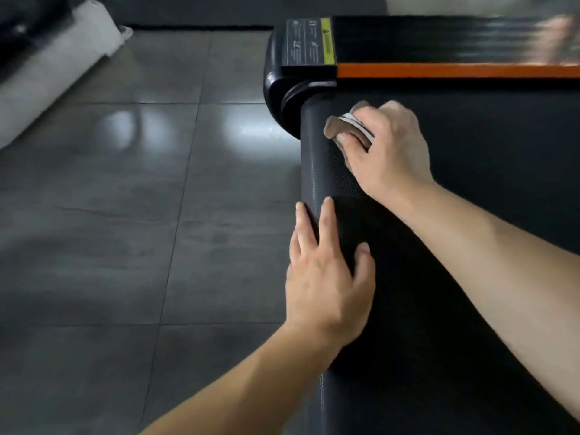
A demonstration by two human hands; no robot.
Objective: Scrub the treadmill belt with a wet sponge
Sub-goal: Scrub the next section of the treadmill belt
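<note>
Two hands on belt — right hand grips sponge, left hand flat.

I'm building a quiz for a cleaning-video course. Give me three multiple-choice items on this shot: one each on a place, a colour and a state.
1. Where is the sponge?
A) on the floor
B) on the belt, near the black end cap
C) on the white roll

2. What colour is the stripe beside the belt?
A) blue
B) orange
C) white

3. How is the left hand?
A) gripping the sponge
B) clenched in the air
C) resting open on the belt's rounded end

Answers: B, the right hand presses it there; B, it is orange; C, its fingers lie straight on the belt.
</note>
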